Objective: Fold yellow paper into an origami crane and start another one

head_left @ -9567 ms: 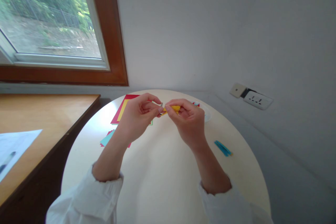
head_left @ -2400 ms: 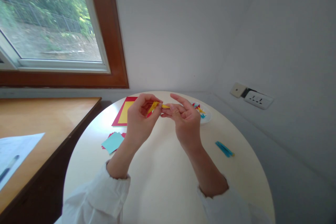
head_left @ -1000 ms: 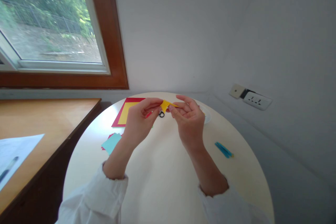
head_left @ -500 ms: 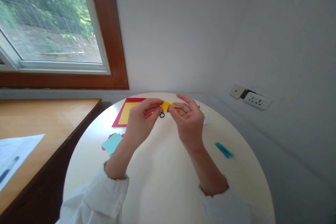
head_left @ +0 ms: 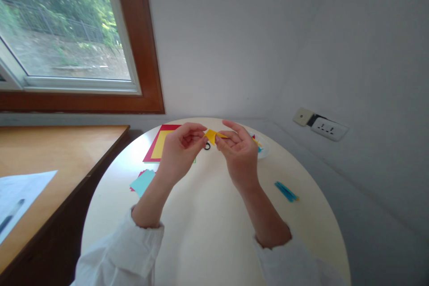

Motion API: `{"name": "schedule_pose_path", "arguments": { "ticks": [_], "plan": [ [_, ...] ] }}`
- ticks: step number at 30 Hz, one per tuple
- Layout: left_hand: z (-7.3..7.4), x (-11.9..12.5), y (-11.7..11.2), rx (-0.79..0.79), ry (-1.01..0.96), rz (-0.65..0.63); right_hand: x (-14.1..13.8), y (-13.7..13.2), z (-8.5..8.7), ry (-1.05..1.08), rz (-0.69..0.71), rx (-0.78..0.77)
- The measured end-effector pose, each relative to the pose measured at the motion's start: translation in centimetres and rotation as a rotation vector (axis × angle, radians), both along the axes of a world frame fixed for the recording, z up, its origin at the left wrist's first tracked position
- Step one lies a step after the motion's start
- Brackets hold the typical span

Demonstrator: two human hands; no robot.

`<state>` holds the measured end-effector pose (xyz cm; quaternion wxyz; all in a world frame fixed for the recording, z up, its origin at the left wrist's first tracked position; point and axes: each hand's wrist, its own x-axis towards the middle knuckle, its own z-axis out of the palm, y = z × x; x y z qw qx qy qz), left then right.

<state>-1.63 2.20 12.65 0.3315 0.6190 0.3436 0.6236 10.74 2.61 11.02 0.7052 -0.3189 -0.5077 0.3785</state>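
Note:
A small folded piece of yellow paper is held up between my two hands, above the far part of the round white table. The thumb and fingers of my left hand pinch its left end. My right hand grips the pointed right end between thumb and fingers, with the index finger raised off it. Just beneath the paper, the black ring-shaped handle of something shows on the table; the rest is hidden behind my left hand.
Red and yellow paper sheets lie at the back left, with light-blue and red paper squares nearer. A clear dish of colourful bits sits behind my right hand. Blue folded strips lie to the right. A wooden desk stands left.
Both hands still hold the yellow paper. My left fingers have shifted slightly left, and my right hand has moved a little left, showing more of the dish.

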Motion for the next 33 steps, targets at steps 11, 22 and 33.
{"name": "schedule_pose_path", "arguments": {
  "ticks": [11, 22, 33],
  "plan": [
    [0.0, 0.1, -0.4, -0.064, -0.086, -0.034, 0.0, -0.1, -0.3, -0.051, -0.016, 0.069],
    [-0.1, -0.4, 0.0, -0.027, 0.007, -0.039, 0.9, 0.4, -0.1, -0.097, 0.062, 0.059],
    [-1.8, -0.8, 0.4, -0.135, 0.143, -0.125, 1.5, 0.1, -2.2, -0.111, 0.092, -0.078]
  ]
}}
